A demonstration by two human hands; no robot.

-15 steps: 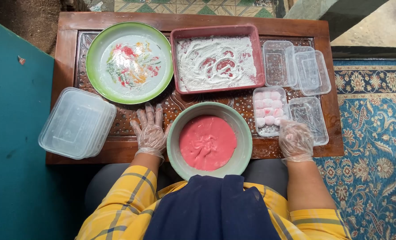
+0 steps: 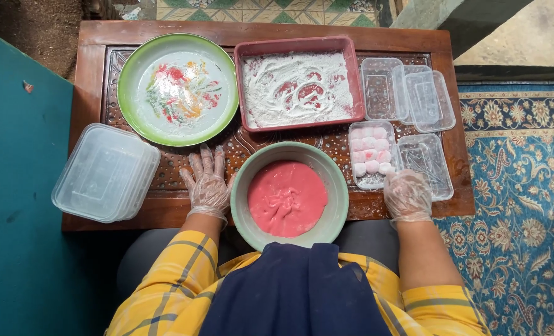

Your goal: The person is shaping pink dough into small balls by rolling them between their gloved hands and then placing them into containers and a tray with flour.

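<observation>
We see both gloved hands resting on the wooden bench [image 2: 90,74], one on each side of the green bowl [image 2: 336,205] of pink dough [image 2: 286,199]. The left hand [image 2: 207,183] lies flat just left of the bowl rim, fingers [image 2: 205,160] spread wide and pointing away from the body, holding nothing. The right hand [image 2: 407,196] rests at the near edge of the bench, fingers curled loosely under; we cannot tell whether it grips anything. The bowl sits between the hands, near the body, and the left hand is the closer of the two, almost touching the rim. The small clear tray [image 2: 370,180] of pink-white balls lies just ahead of the right hand, its long axis running away from the body. Count: one bowl, one green plate [image 2: 127,93], one red floured tray [image 2: 246,53], one filled clear tray holding about ten balls, about three empty clear trays [image 2: 382,87], and one stack of larger clear containers [image 2: 102,174] at far left.
</observation>
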